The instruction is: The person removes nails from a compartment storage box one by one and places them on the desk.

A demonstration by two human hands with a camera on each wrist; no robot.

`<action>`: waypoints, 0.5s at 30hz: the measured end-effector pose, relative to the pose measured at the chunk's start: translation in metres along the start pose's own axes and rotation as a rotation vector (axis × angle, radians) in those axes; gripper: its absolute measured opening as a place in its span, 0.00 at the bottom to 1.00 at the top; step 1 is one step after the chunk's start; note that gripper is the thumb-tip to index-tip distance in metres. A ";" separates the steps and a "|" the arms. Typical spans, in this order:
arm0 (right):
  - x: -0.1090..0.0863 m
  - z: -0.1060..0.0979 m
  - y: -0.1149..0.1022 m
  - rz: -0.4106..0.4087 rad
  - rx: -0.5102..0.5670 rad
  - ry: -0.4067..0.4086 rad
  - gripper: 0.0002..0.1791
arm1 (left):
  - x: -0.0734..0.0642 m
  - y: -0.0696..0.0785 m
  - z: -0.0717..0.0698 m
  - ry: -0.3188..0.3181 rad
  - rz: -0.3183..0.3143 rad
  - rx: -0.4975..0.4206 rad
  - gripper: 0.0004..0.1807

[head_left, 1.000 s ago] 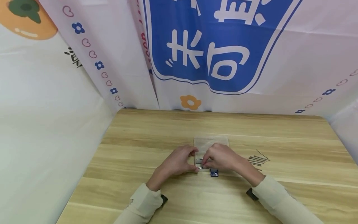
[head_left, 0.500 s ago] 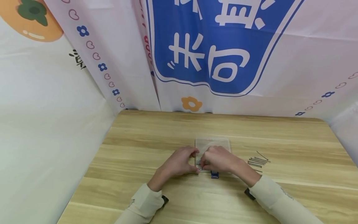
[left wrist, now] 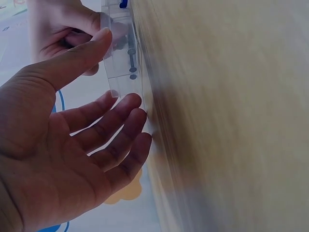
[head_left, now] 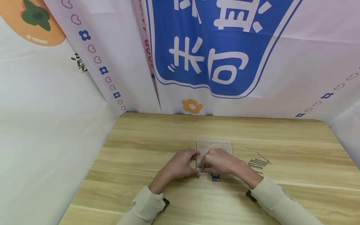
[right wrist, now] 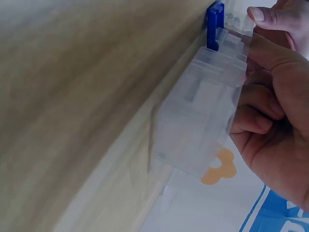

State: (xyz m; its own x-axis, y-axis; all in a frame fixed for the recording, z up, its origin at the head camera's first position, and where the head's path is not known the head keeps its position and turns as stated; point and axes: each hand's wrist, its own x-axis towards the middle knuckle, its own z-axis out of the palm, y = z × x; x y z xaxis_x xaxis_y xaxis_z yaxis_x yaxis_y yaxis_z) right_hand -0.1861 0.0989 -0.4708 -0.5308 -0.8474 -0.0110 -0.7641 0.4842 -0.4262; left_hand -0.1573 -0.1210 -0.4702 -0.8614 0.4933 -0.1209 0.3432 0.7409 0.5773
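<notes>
A clear plastic box with compartments (head_left: 214,144) sits on the wooden table. My left hand (head_left: 180,164) is at its left end, thumb touching the rim and fingers loosely bent beside the wall. My right hand (head_left: 219,161) reaches over the box from the right, fingertips down in a left compartment, other fingers curled. In the left wrist view a metal nail (left wrist: 132,60) lies inside that end, close to the right fingertips. Whether they pinch a nail is hidden. A small blue piece (right wrist: 212,26) stands at the box's near side.
Several loose nails (head_left: 257,163) lie on the table (head_left: 157,134) to the right of the box, beyond my right wrist. A printed cloth (head_left: 174,93) hangs behind the table's back edge.
My right fingers have dipped lower into the left compartment, covering more of the nails there. My left hand stays at the box's left end; the head view has shifted slightly.
</notes>
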 end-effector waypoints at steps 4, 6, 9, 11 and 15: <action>-0.006 -0.003 0.000 0.024 0.021 0.033 0.03 | 0.001 0.001 0.003 0.006 -0.008 0.005 0.35; -0.009 -0.007 0.000 0.047 0.026 0.051 0.03 | 0.001 0.001 0.003 0.007 -0.013 0.008 0.35; -0.016 -0.015 0.000 0.082 0.027 0.080 0.03 | 0.002 0.002 0.004 0.002 -0.025 0.013 0.36; -0.022 -0.021 0.000 0.105 0.023 0.101 0.03 | 0.002 0.002 0.003 -0.003 -0.033 0.014 0.36; -0.037 -0.032 0.004 0.154 0.029 0.130 0.03 | 0.002 0.002 0.002 -0.005 -0.047 0.008 0.35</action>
State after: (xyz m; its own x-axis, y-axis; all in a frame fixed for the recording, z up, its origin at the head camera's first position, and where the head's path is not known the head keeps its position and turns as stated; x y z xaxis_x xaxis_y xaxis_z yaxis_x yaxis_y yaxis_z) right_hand -0.1815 0.1394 -0.4434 -0.6850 -0.7275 0.0382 -0.6602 0.5977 -0.4548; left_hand -0.1571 -0.1175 -0.4706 -0.8748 0.4599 -0.1521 0.3051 0.7671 0.5643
